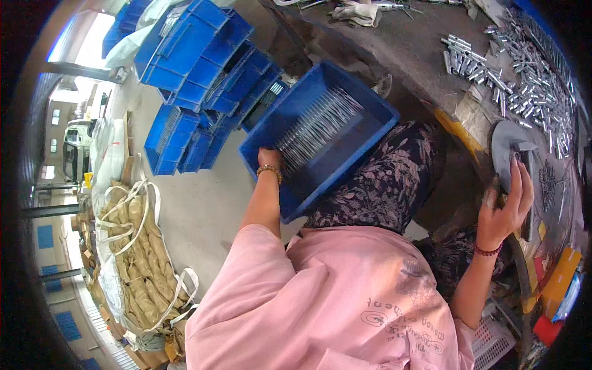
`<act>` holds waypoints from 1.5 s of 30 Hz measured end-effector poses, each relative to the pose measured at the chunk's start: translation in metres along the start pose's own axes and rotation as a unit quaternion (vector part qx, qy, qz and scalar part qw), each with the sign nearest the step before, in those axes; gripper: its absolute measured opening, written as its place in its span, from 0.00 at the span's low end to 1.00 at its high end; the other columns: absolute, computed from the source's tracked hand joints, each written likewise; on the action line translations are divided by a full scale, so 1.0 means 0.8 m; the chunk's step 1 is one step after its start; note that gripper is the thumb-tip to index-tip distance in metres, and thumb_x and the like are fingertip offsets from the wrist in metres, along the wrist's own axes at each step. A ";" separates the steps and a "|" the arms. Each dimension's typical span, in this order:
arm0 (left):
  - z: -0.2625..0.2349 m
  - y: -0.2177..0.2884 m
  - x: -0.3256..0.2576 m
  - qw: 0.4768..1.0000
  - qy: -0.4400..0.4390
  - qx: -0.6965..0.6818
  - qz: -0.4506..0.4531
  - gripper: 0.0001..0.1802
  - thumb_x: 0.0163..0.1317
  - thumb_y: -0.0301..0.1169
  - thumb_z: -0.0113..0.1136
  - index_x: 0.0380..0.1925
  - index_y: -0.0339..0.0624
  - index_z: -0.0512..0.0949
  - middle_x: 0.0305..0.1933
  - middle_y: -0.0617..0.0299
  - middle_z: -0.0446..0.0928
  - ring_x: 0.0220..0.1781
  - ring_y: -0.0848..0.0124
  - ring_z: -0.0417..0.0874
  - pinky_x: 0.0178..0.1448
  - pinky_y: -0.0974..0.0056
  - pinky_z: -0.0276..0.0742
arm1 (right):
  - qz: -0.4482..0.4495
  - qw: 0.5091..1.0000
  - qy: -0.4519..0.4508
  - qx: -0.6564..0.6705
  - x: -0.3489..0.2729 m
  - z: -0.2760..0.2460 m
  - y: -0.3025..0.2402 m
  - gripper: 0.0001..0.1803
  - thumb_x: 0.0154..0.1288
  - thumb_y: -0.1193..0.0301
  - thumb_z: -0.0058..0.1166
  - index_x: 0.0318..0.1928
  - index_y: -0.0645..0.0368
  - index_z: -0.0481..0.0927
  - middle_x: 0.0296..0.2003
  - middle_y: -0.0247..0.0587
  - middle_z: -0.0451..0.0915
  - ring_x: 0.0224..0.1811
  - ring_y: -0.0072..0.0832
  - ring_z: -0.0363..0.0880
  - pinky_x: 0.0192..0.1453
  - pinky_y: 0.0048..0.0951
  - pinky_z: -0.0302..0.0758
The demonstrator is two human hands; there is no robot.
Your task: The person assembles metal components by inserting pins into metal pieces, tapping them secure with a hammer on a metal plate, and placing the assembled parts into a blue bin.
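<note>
A blue plastic bin [370, 117] rests tilted on my lap, with a layer of thin metal rods [314, 126] lying inside it. My left hand [269, 158], with a bead bracelet on the wrist, reaches into the bin's near corner at the rod ends; its fingers are hidden there. My right hand [509, 206], with a red wrist band, lies with fingers stretched flat against a dark grey round metal part [507, 139] at the workbench edge. Nothing shows between its fingers.
Several empty blue bins [197, 61] are stacked on the concrete floor to the left. A big white sack [132, 259] of tan material stands further left. Several short shiny metal tubes [524, 80] lie heaped on the dark workbench [407, 49]. A white basket [490, 338] sits lower right.
</note>
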State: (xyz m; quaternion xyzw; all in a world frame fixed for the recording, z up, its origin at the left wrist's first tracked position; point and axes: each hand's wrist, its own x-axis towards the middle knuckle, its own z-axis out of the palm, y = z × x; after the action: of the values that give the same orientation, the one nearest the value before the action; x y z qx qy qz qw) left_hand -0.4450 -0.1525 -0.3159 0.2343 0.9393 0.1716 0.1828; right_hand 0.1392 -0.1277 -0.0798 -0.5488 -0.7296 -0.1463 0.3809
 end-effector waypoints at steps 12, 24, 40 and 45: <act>0.023 -0.003 -0.003 0.999 -0.006 0.014 0.045 0.19 0.64 0.35 0.67 0.52 0.37 0.86 0.57 0.42 0.87 0.61 0.44 0.87 0.66 0.51 0.83 | 0.008 1.000 -0.010 -0.010 -0.005 0.004 0.001 0.28 0.68 0.69 0.62 0.68 0.57 0.82 0.65 0.48 0.81 0.68 0.46 0.78 0.74 0.45 0.71; -0.077 0.177 -0.053 0.925 0.100 -0.126 0.343 0.11 0.78 0.35 0.61 0.44 0.38 0.84 0.32 0.53 0.86 0.32 0.67 0.88 0.38 0.57 0.81 | 0.042 0.998 -0.026 0.026 0.000 0.003 -0.009 0.36 0.52 0.73 0.68 0.66 0.53 0.84 0.65 0.47 0.81 0.69 0.48 0.77 0.76 0.49 0.71; -0.045 0.552 -0.403 0.559 -0.171 -0.098 0.806 0.12 0.68 0.33 0.69 0.50 0.49 0.88 0.48 0.54 0.81 0.52 0.51 0.85 0.55 0.51 0.81 | 0.049 0.998 -0.026 0.026 0.014 -0.014 -0.021 0.35 0.51 0.66 0.72 0.63 0.55 0.83 0.61 0.46 0.79 0.67 0.46 0.77 0.77 0.50 0.71; -0.036 0.563 -0.416 0.572 -0.110 0.009 0.813 0.15 0.64 0.40 0.72 0.39 0.42 0.82 0.44 0.52 0.79 0.49 0.49 0.84 0.49 0.47 0.81 | 0.057 0.997 -0.023 0.039 0.010 -0.014 -0.019 0.34 0.51 0.64 0.72 0.62 0.54 0.82 0.60 0.46 0.78 0.66 0.47 0.77 0.77 0.49 0.70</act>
State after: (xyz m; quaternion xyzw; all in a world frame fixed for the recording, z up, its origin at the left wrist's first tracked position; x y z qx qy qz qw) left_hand -0.0132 0.0481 -0.0195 0.9180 0.3283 0.2122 0.0663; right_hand 0.1291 -0.1347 -0.0632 -0.5772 -0.7110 -0.0832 0.3929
